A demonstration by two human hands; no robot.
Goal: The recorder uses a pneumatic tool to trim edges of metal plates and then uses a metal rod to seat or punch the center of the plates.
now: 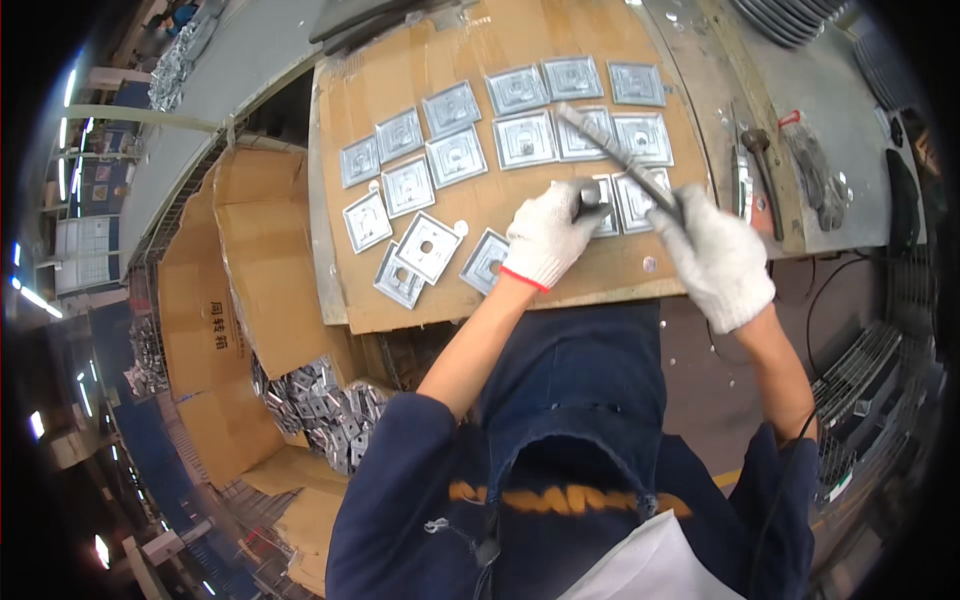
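On a cardboard sheet (365, 308) over the bench (322, 250): square grey metal plates (512, 140) in uneven rows, most with an opening near the middle. Near the front edge, left of the hands: one plate overlapping another, both skewed. Curled around a short dark object (590, 212): left hand (550, 235), in white knit glove with red cuff band, over the near plates. Kind of object impossible to tell. Gripped by its dark end: long metal bar (608, 148), in the closed fingers of the right hand (718, 260), likewise white-gloved. Bar slanting up and to the left, tip over a plate of the second row; contact with plate impossible to judge. Farther right: hammer-like tool (762, 165). Beside the bench, lower left: opened brown carton (260, 230), with heaped grey metal parts (325, 410) inside.
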